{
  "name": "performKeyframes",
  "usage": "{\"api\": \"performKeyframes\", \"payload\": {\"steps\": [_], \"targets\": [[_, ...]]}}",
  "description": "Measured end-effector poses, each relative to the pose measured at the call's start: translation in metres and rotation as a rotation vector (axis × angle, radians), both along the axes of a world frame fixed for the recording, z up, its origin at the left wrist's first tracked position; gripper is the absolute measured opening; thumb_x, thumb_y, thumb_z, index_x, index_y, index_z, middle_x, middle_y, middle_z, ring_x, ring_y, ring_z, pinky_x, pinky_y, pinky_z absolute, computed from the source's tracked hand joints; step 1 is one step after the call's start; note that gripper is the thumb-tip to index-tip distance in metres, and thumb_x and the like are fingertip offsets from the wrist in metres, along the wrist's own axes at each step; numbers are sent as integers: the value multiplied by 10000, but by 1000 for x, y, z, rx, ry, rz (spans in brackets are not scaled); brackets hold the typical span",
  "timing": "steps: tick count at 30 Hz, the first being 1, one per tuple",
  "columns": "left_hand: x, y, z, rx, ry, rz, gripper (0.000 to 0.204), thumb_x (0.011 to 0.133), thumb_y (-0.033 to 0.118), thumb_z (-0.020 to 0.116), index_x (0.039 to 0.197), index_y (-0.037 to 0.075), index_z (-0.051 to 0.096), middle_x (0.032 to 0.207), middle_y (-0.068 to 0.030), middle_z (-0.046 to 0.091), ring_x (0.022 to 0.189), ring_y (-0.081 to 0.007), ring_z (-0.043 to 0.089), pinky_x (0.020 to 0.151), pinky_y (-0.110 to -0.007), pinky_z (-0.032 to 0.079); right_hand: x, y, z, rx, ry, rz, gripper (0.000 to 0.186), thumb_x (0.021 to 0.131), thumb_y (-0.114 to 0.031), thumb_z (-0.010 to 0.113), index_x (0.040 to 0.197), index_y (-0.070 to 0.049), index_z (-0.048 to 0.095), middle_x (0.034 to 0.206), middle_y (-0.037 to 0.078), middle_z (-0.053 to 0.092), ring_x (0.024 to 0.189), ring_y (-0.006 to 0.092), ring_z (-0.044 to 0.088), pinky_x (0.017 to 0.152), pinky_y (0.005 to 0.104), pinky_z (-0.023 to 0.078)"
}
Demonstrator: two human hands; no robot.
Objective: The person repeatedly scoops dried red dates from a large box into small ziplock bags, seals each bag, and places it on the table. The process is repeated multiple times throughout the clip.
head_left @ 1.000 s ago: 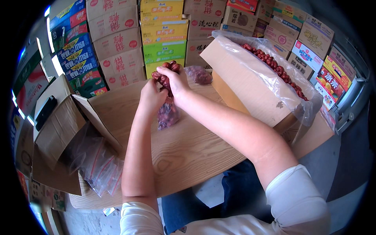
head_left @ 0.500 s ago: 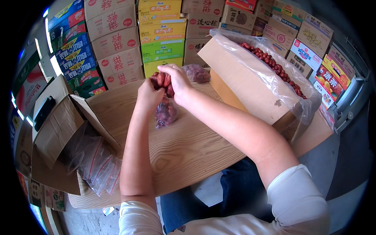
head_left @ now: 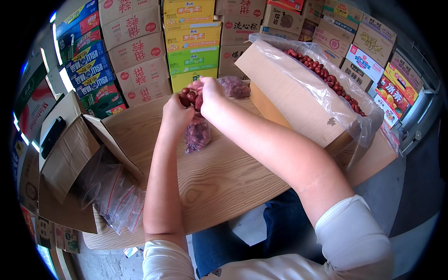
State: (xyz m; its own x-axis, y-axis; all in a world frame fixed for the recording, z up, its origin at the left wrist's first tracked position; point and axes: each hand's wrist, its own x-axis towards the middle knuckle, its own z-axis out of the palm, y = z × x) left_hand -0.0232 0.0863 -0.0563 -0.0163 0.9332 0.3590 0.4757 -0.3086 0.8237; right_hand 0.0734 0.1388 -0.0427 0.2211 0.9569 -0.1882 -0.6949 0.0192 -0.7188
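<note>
Both my hands are at the mouth of a clear plastic bag (head_left: 198, 136) partly filled with red dates, which stands on the wooden table. My left hand (head_left: 176, 111) is closed round the left side of the bag's upper part. On the right, my right hand (head_left: 210, 97) curls round a bunch of red dates (head_left: 190, 96) heaped at the opening; its fingertips are partly hidden. Just behind my right hand lies another bag of dates (head_left: 234, 87).
A tilted carton (head_left: 289, 91) lined with clear plastic holds many dates (head_left: 326, 77) at the right. An open cardboard box (head_left: 65, 163) with empty zip bags (head_left: 119, 200) stands at the table's left. Stacked cartons (head_left: 140, 51) line the back.
The dates between my hands have sunk and shifted toward the bag's mouth. My right hand has turned slightly and its fingers have moved over the dates. The bag stays in place.
</note>
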Motion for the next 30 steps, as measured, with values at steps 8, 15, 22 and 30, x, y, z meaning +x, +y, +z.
{"api": "performKeyframes", "payload": {"steps": [8, 15, 22, 30], "targets": [[-7, 6, -9, -57, -149, -83, 399, 718, 24, 590, 1083, -137, 573, 1026, -263, 650, 844, -332, 698, 652, -342, 559, -3, -6, 8, 12, -347, 49, 249, 903, -276, 489, 872, -47, 580, 872, 117, 659, 743, 193, 587, 641, 336, 449], [-12, -1, -1, -100, -143, -194, 462, 759, 15, 551, 1189, -144, 498, 1063, -259, 628, 686, -261, 712, 561, -305, 539, 2, -18, 20, 54, -464, 205, 398, 907, -421, 421, 924, -89, 638, 1031, 95, 639, 829, 202, 455, 820, 374, 358], [-11, 1, 0, -183, -124, -192, 532, 758, 4, 546, 1254, -158, 443, 1171, -252, 570, 683, -234, 701, 566, -293, 523, 18, -34, 42, 20, -818, 460, 430, 903, -494, 440, 957, -120, 645, 1132, 93, 557, 1106, 282, 411, 983, 465, 288], [7, -18, 6, -142, -137, -268, 522, 782, -47, 499, 1294, -123, 430, 1276, -211, 520, 659, -203, 676, 559, -276, 519, 59, -57, 123, 132, -950, 467, 369, 874, -427, 558, 990, -87, 642, 1187, 119, 531, 1262, 333, 350, 1051, 537, 294]]}}
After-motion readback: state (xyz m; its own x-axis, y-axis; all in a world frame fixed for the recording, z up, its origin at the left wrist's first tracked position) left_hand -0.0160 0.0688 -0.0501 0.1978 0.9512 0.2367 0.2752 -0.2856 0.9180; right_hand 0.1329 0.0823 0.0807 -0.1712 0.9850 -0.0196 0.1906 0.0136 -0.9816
